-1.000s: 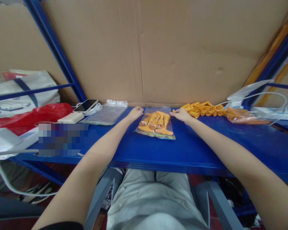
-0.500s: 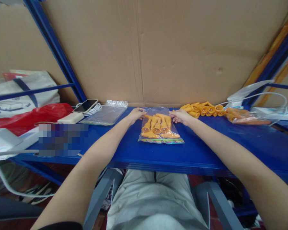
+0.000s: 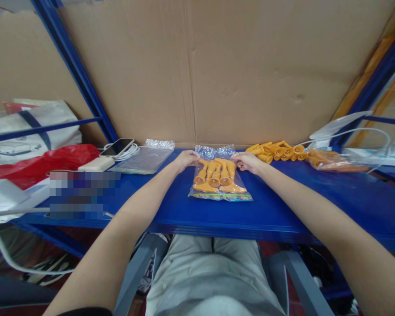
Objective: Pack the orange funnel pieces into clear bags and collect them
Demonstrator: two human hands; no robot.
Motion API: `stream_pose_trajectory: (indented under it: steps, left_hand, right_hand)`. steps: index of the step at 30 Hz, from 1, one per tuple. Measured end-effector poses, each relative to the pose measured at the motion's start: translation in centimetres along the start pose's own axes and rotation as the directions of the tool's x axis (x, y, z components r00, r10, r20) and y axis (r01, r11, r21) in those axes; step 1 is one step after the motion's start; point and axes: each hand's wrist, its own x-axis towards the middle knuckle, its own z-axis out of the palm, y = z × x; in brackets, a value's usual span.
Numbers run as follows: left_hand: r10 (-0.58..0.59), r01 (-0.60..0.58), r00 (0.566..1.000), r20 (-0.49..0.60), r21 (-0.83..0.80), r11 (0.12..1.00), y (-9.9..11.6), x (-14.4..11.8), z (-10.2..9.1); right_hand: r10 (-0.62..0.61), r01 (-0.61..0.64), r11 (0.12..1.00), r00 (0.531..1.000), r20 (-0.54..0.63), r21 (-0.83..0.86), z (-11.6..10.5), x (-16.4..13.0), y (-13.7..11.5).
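Note:
In the middle of the blue table lies a clear plastic bag (image 3: 222, 197) with a colourful printed strip along its near edge. Inside it are several orange hollow plastic pieces (image 3: 213, 171), flared at their open ends. My left hand (image 3: 187, 159) is closed in a pinch at the bag's far left side. At the far right side, my right hand (image 3: 246, 162) pinches the bag too. Between the two hands the crinkled far end of the bag stands up slightly. Just beyond my right hand is a pile of matching orange pieces (image 3: 278, 150).
Left of the bag lie flat clear bags (image 3: 148, 158), a phone (image 3: 117, 148) on a coiled white cable, a white power bank (image 3: 96, 164) and a red plastic bag (image 3: 49, 162). A filled bag (image 3: 332, 160) rests at right. Cardboard (image 3: 233, 79) walls the back, between blue posts.
The bag's far end has risen and now shows a crinkled flap between my hands. Both hands keep their places at its sides. The view has shifted slightly.

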Motion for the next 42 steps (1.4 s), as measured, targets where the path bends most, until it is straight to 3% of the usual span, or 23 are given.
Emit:
stream_pose_trajectory:
  steps: [4, 13, 16, 19, 21, 24, 26, 32, 36, 42]
  left_hand:
    - [0.04, -0.041, 0.997, 0.063, 0.011, 0.999, 0.1, 0.0, -0.3]
    - [0.175, -0.171, 0.985, -0.002, 0.205, 0.964, -0.4, 1.3, -0.1]
    - [0.246, -0.235, 0.969, 0.002, 0.303, 0.923, -0.6, 1.5, -0.1]
    - [0.32, -0.295, 0.947, 0.025, 0.46, 0.837, -0.6, 1.5, -0.2]
    - [0.375, -0.34, 0.925, 0.057, 0.565, 0.752, -0.5, 1.4, -0.2]
    - [0.441, -0.403, 0.889, 0.124, 0.669, 0.624, -0.5, 1.3, -0.3]
    - [0.462, -0.423, 0.872, 0.161, 0.723, 0.546, -0.5, 1.4, -0.3]
    - [0.455, -0.474, 0.836, 0.308, 0.822, 0.315, -0.5, 1.3, -0.5]
    - [0.422, -0.427, 0.847, 0.324, 0.887, 0.175, -0.3, 0.7, -0.1]
    - [0.369, -0.339, 0.891, 0.267, 0.929, 0.146, 0.0, 0.0, 0.6]
  right_hand:
    - [-0.022, 0.021, 1.0, 0.998, 0.06, 0.006, -0.1, -0.1, 0.1]
    - [-0.062, 0.063, 0.998, 0.998, 0.023, -0.012, -0.1, 0.5, 0.3]
    - [-0.103, 0.106, 0.991, 0.994, 0.036, -0.087, -0.2, 0.8, 0.7]
    - [-0.145, 0.151, 0.947, 0.989, 0.042, -0.285, -0.3, 1.3, 1.1]
    - [-0.236, 0.241, 0.854, 0.969, 0.069, -0.461, -0.4, 1.7, 1.2]
    - [-0.437, 0.444, 0.621, 0.88, 0.185, -0.646, -0.6, 2.2, 1.1]
    - [-0.488, 0.499, 0.501, 0.838, 0.245, -0.707, -0.6, 2.3, 0.9]
    - [-0.451, 0.419, 0.294, 0.853, 0.262, -0.859, -0.4, 1.3, 0.6]
    - [-0.401, 0.309, 0.114, 0.884, 0.241, -0.944, 0.2, 0.1, 0.1]
    - [-0.351, 0.252, -0.097, 0.896, 0.27, -0.963, 1.2, -1.3, -0.7]
